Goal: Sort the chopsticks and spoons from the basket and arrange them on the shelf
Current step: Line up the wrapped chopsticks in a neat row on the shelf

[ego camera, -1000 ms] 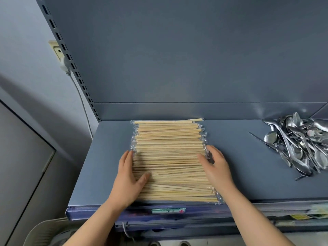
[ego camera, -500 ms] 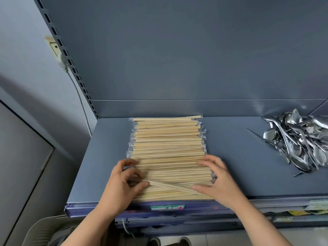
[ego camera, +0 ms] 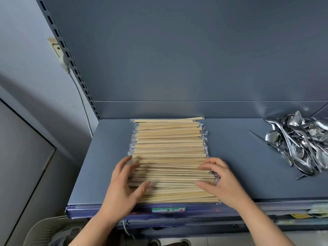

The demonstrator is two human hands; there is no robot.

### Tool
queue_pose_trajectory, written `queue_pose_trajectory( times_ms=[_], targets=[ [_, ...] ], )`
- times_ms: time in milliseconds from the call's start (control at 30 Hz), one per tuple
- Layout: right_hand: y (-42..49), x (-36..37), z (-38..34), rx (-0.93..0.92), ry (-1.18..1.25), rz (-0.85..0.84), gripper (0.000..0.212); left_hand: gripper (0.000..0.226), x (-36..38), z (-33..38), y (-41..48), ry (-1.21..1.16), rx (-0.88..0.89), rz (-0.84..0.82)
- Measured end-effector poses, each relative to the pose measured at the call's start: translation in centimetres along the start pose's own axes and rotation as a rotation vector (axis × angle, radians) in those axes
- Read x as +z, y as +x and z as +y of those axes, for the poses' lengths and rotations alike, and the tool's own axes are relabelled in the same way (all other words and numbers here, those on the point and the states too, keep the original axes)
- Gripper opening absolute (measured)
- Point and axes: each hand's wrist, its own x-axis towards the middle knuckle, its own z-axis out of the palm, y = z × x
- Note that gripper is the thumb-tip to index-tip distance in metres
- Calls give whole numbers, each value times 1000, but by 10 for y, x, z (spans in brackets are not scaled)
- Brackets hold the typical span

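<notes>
Head view: wrapped chopsticks [ego camera: 168, 157] lie in a flat row on the shelf [ego camera: 236, 157], with my left hand [ego camera: 122, 185] and right hand [ego camera: 221, 181] resting loosely spread on their two ends, gripping nothing. Spoons [ego camera: 300, 142] are heaped at the shelf's right. I cannot tell what the basket [ego camera: 44, 231] below left holds.

Bare shelf [ego camera: 234, 157] between chopsticks [ego camera: 168, 144] and spoons [ego camera: 298, 144]

Chopsticks [ego camera: 168, 148] left on shelf [ego camera: 236, 153]; spoons [ego camera: 301, 142] right.
</notes>
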Motion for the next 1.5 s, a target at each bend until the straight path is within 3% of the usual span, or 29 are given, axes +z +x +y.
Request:
queue_pose_trajectory(
  times_ms=[100, 300, 433, 533, 633, 833, 1067, 1200, 1367, 1500],
  targets=[
    [0, 4, 1, 15, -2, 92, 38, 69, 2, 2, 3, -10, -78, -9],
    [9, 10, 0, 55, -19, 77, 49, 46, 3, 0, 2, 102, -102, 41],
    [28, 4, -4, 155, 44, 182, 55, 55, 2, 1, 33, 68, -180, 106],
    [44, 4, -7, 278, 154, 96, 67, 62, 7, 8, 59, -11, -226, 31],
    [52, 4, -5, 281, 166, -9, 70, 62, 14, 8, 63, 7, -192, -64],
    [109, -30, -6, 313, 15, 211, 55, 65, 0, -6, 113, 123, -285, 76],
    [175, -33, -3, 237, -159, 158, 44, 53, 5, -18, 183, 293, -346, 3],
    [190, -25, 5, 226, -241, 117, 41, 42, 11, -16, 191, 267, -300, -24],
    [190, -14, 4, 207, -147, 96, 36, 43, 20, -13, 182, 198, -233, -21],
    [180, -8, 0, 262, 8, 221, 41, 45, 21, -15, 181, 47, -274, 67]
  ],
)
